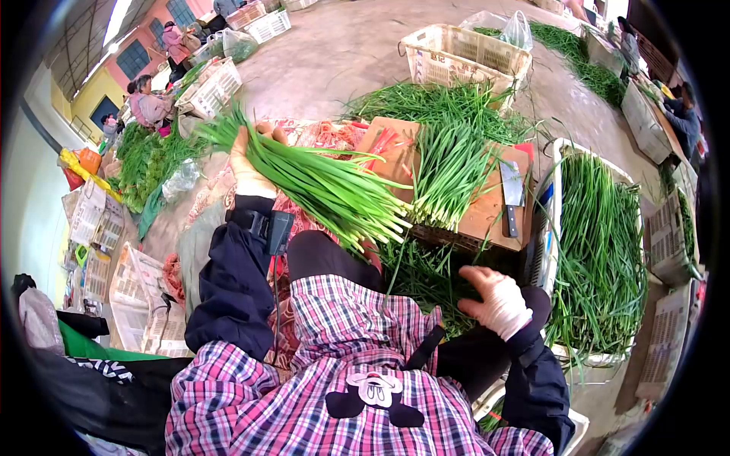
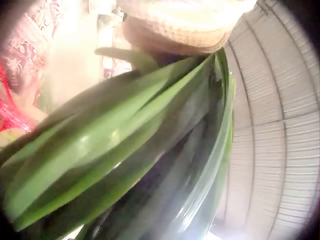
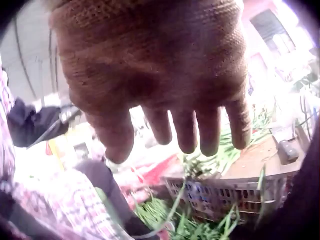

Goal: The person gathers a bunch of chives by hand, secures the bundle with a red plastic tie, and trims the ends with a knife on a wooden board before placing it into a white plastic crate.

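Note:
A gloved left hand (image 1: 255,163) grips a bundle of long green stalks (image 1: 327,182) near its leafy end, the pale cut ends pointing right over the knee. In the left wrist view the leaves (image 2: 125,130) hang from the glove (image 2: 180,30). The gloved right hand (image 1: 494,299) is held above the lap, fingers spread and holding nothing; in the right wrist view the hand (image 3: 165,85) shows its fingers apart. Another stalk pile (image 1: 452,163) lies on a brown board (image 1: 483,216), beside a knife (image 1: 512,194) with a dark handle.
To the right stands a white crate (image 1: 559,152) filled with greens. A cream crate (image 1: 456,57) is behind the board, with loose greens (image 1: 411,102) before it. Dark green leaves (image 1: 426,277) lie below the board. Other people sit among crates at the far left and right.

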